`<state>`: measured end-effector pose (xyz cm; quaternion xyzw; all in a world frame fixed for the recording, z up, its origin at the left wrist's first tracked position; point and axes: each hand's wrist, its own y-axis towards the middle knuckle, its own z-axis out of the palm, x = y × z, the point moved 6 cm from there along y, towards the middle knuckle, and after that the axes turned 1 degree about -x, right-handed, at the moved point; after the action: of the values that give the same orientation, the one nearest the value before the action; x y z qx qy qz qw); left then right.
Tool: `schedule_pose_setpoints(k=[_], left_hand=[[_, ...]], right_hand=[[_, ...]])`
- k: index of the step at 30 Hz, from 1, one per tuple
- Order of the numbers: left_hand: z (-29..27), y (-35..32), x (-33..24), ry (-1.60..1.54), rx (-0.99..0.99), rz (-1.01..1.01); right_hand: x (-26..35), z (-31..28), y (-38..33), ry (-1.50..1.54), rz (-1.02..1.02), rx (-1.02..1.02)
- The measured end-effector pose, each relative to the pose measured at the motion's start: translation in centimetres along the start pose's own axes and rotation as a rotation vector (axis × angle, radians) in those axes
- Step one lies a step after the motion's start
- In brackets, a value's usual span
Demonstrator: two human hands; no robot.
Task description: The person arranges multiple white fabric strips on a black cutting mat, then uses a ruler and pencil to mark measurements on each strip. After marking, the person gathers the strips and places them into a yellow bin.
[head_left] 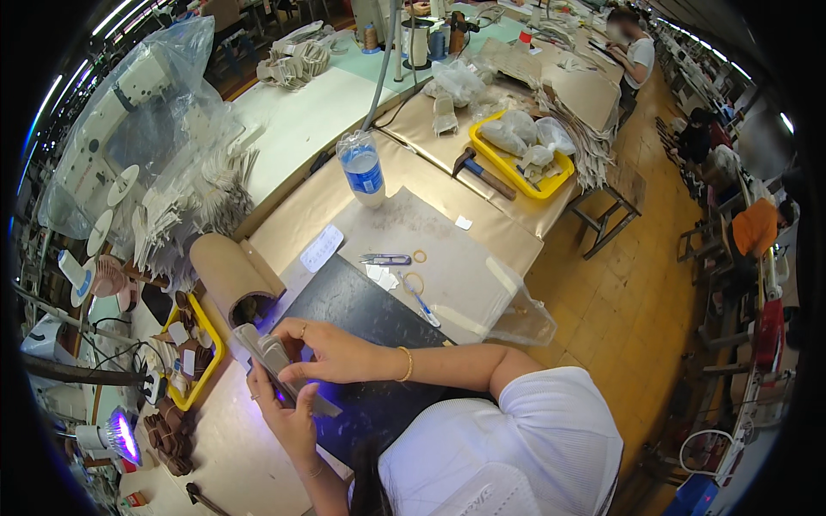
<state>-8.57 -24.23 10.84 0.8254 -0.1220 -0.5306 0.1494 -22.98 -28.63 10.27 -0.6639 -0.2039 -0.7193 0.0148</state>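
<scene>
A stack of thin, flat grey pieces (pixel 256 344) is between my hands, tilted above the left edge of a black board (pixel 344 301). My left hand (pixel 288 420) is closed round the stack from below and from the near side. From the right, my right hand (pixel 337 353) grips its upper part, with thumb and fingers against the pieces. Their exact kind I cannot make out. Just beyond the stack lies a brown cardboard tube (pixel 232 267), its dark open end facing the hands.
Thread snips (pixel 385 259), a blue-white pen (pixel 422 306) and a water bottle (pixel 361 170) are beyond the board. A hammer (pixel 483 175) lies beside a yellow tray (pixel 551 185) of plastic bags. Left are another yellow tray (pixel 212 331), brown straps (pixel 169 439) and a lit purple lamp (pixel 122 436).
</scene>
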Motion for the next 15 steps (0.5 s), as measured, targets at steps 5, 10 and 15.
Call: schedule_pose_setpoints(k=[5,10,15], left_hand=[[0.1,-0.2,2.1,0.009,0.142,-0.177],[-1.4,0.5,2.2,0.216,0.320,-0.165],[2.6,-1.9,8.5,0.596,0.463,-0.027]], right_hand=[[-3.8,0.5,-1.1,0.129,0.085,0.063],[-3.4,-1.1,-1.6,0.028,0.086,-0.011],[-6.3,-3.3,-2.2,-0.385,-0.023,-0.103]])
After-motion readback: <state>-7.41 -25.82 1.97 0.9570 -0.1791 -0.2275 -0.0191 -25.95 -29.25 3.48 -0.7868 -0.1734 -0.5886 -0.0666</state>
